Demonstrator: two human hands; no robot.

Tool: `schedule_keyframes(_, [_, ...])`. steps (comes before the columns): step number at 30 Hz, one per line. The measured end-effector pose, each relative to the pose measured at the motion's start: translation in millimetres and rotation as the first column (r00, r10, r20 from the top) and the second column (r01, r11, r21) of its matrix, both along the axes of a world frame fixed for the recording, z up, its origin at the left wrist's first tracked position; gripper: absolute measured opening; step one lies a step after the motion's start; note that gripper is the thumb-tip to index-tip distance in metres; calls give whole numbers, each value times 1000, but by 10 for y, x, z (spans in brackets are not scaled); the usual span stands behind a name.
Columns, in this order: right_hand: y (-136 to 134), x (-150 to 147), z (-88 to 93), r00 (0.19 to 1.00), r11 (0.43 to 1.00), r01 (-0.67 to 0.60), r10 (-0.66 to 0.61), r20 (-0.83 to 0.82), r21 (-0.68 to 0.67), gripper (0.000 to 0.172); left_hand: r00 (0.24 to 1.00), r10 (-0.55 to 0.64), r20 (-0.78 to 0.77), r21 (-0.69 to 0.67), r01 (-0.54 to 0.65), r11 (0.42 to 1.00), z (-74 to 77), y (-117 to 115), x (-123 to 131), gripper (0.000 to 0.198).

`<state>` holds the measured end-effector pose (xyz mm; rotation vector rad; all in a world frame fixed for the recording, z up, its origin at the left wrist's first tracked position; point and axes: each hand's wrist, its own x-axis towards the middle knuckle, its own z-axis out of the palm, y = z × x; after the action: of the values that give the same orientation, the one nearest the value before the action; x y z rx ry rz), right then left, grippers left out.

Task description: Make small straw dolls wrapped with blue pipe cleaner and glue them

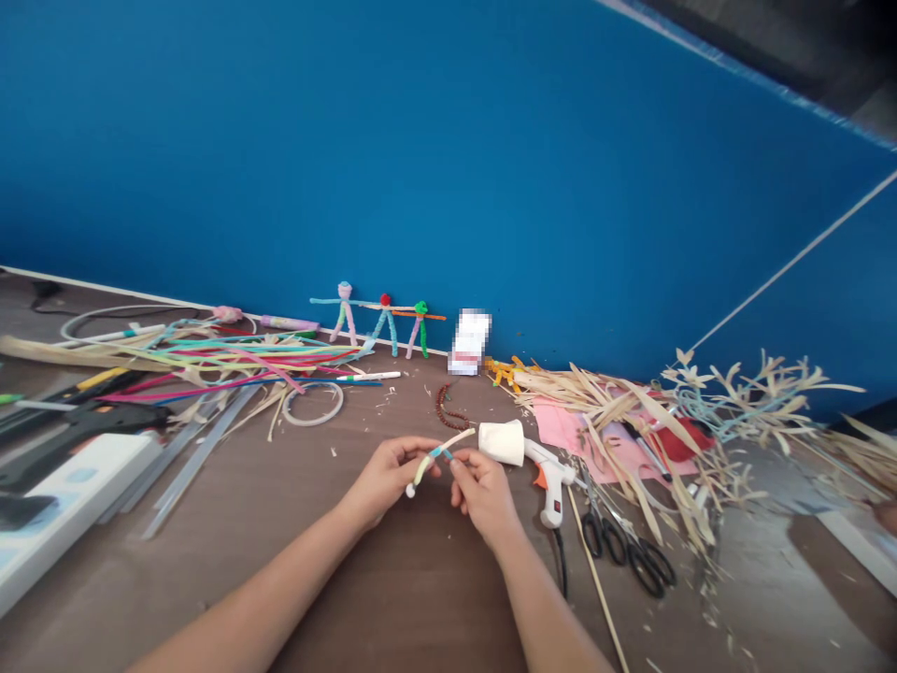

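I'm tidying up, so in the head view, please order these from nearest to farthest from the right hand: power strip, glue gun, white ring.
1. Glue gun: just right of the right hand.
2. White ring: to the left.
3. Power strip: left edge.

Over the head feed I logged the glue gun (553, 500) as smooth white plastic. Right of it, the scissors (638, 545) showed metal blades, black plastic-looking handles; left of it, the bent stem (422, 468) looked matt, the translucent rods (201, 463) smooth. Beyond it, pale strips (561, 385) appeared dry, fibrous.
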<state>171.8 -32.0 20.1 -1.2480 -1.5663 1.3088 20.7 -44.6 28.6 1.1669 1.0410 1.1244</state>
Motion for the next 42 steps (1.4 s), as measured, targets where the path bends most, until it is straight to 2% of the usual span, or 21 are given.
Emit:
schedule_keyframes(3, [-1, 6, -4, 1000, 999, -9, 8, 17, 44, 24, 999, 27, 18, -18, -27, 999, -5, 7, 3, 37])
schedule_keyframes(6, [-11, 10, 7, 998, 996, -37, 33, 45, 81, 22, 998, 58, -29, 14, -57, 998, -23, 22, 11, 33])
schedule_keyframes(9, [-35, 4, 33, 993, 988, -87, 77, 86, 127, 18, 971, 151, -187, 136, -127, 983, -40, 28, 0, 26])
schedule_keyframes(11, [-57, -3, 51, 988, 981, -117, 99, 117, 156, 15, 902, 251, -351, 280, -155, 947, -42, 21, -22, 23])
schedule_keyframes(14, [-90, -4, 80, 976, 966, -158, 121, 180, 203, 13, 761, 366, -536, 501, -63, 863, -22, 2, -60, 22])
schedule_keyframes(17, [-108, 15, 115, 960, 944, -203, 139, 242, 262, 15, 629, 445, -637, 622, 79, 779, 7, -10, -85, 22])
schedule_keyframes(21, [-111, 59, 171, 948, 914, -192, 78, 309, 359, 19, 508, 504, -698, 666, 203, 718, 41, -14, -93, 18])
schedule_keyframes(26, [-96, 120, 227, 940, 847, -132, -59, 337, 515, 18, 451, 495, -743, 651, 316, 690, 85, -32, -79, 16])
schedule_keyframes(29, [-58, 158, 247, 952, 846, -76, -97, 292, 527, 13, 463, 447, -765, 626, 377, 683, 104, -41, -76, 16])
schedule_keyframes(31, [-16, 190, 250, 969, 873, -76, -49, 242, 482, 9, 497, 396, -772, 613, 417, 671, 112, -44, -79, 15])
schedule_keyframes(33, [29, 224, 240, 984, 928, -101, 39, 175, 359, 8, 549, 336, -766, 607, 444, 659, 119, -44, -82, 16])
schedule_keyframes(35, [65, 251, 214, 991, 977, -119, 105, 81, 177, 11, 612, 269, -743, 605, 446, 659, 121, -45, -82, 17])
schedule_keyframes(38, [89, 254, 158, 988, 991, -129, 125, -88, -40, 17, 708, 215, -672, 626, 388, 676, 103, -47, -70, 18])
schedule_keyframes(40, [86, 229, 119, 979, 984, -152, 139, -147, -87, 19, 756, 239, -609, 655, 310, 689, 74, -46, -57, 18])
schedule_keyframes(42, [74, 192, 85, 976, 981, -179, 167, -136, -79, 21, 777, 307, -550, 680, 203, 705, 38, -39, -47, 17])
